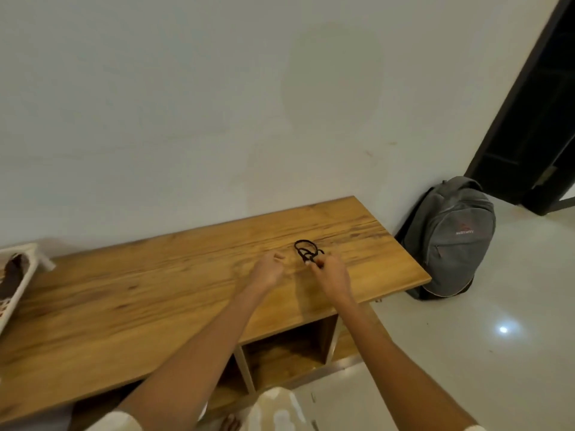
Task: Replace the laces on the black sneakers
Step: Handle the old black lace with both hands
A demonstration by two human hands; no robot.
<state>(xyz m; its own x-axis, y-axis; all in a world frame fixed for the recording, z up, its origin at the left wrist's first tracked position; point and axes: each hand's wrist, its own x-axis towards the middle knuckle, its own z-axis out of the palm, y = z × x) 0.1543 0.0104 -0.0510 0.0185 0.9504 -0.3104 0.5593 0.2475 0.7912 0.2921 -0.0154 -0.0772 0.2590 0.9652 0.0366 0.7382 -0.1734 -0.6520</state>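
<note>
- Right now the right hand point(331, 270) pinches one end of a black shoelace point(306, 251) that lies bundled in loose loops on the wooden worktop point(130, 309), toward its right end.
- Meanwhile the left hand point(268, 269) hovers just beside the bundle, fingers loosely curled, holding nothing and not touching the lace as far as I can tell.
- Judging by this, the step in hand is picking up or untangling the lace before threading; no black sneaker shows on the worktop, so the lacing itself looks not yet begun.
- Next, the move probably calls for the left hand to take a loop or the other end so the lace can be drawn out straight and its tips found.
- As for orientation, the bundle's long axis runs from the right hand's fingertips away toward the wall point(186, 104), tilted slightly left; the pinched end is the near one.
- Elsewhere, a white basket point(18, 301) sits at the worktop's far left edge, and a grey backpack point(451, 237) leans against the wall on the floor point(497, 368).
</note>
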